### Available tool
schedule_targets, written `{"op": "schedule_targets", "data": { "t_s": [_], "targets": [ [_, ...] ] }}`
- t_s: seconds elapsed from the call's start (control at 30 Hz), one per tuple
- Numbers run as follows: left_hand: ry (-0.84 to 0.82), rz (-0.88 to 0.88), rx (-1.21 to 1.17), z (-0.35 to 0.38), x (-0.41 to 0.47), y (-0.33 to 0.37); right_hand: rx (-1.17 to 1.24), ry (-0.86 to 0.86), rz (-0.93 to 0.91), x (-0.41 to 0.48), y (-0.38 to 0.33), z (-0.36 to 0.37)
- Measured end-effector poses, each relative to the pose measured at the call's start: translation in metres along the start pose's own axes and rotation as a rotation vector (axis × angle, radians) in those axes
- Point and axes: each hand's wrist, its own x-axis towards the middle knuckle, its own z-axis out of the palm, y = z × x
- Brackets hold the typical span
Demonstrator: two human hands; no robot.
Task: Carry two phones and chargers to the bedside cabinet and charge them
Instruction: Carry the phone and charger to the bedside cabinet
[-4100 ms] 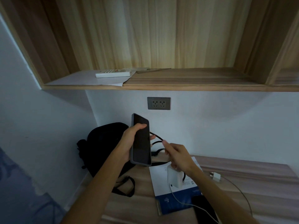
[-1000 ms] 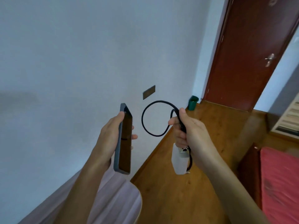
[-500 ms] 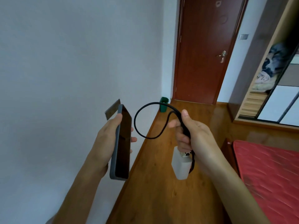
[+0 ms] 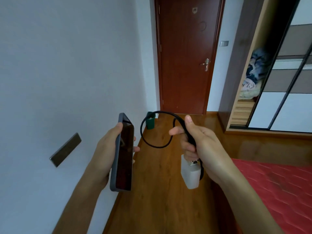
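Wooden floor (image 4: 162,191) runs toward a door (image 4: 185,56). Phone (image 4: 124,154) is gripped by left hand (image 4: 108,149), charger (image 4: 190,173) and cable (image 4: 152,142) by right hand (image 4: 202,144); cable should be kept gathered.

Count from my view: 1 phone (image 4: 124,157), dark screen, grey case, in my left hand (image 4: 108,149). 1 white charger brick (image 4: 190,174) and 1 black cable (image 4: 157,129), looped once, both in my right hand (image 4: 202,142). So 2 hands in frame, 2 forearms.

Room: 1 red-brown door (image 4: 185,56) with 1 metal handle (image 4: 206,64). 1 wall switch plate (image 4: 224,43) right of the door, 1 dark socket plate (image 4: 65,149) low on the left wall. 1 green bin (image 4: 150,122) on the floor by the door. 1 wardrobe (image 4: 273,73), with 1 pile of cloth (image 4: 253,76) in its open section. 1 red mattress (image 4: 278,191) at lower right.
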Motion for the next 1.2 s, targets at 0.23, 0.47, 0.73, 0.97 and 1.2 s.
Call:
{"op": "schedule_targets", "data": {
  "t_s": [0.23,0.47,0.73,0.97,1.2],
  "targets": [
    [-0.048,-0.004,-0.015,0.066,0.088,0.008,-0.116,0.039,-0.044,0.063,-0.003,-0.072],
    [-0.102,0.004,-0.032,0.108,0.199,0.004,-0.051,0.158,-0.018,0.155,0.008,-0.121],
    [-0.205,-0.007,0.001,0.141,0.361,0.02,-0.08,0.224,-0.041,0.288,0.013,-0.158],
    [-0.338,-0.056,-0.029,0.185,0.485,0.041,-0.087,0.378,-0.074,0.389,0.011,-0.205],
    [-0.419,-0.107,-0.037,0.261,0.58,0.042,-0.119,0.482,-0.079,0.465,0.026,-0.278]
  ]
}}
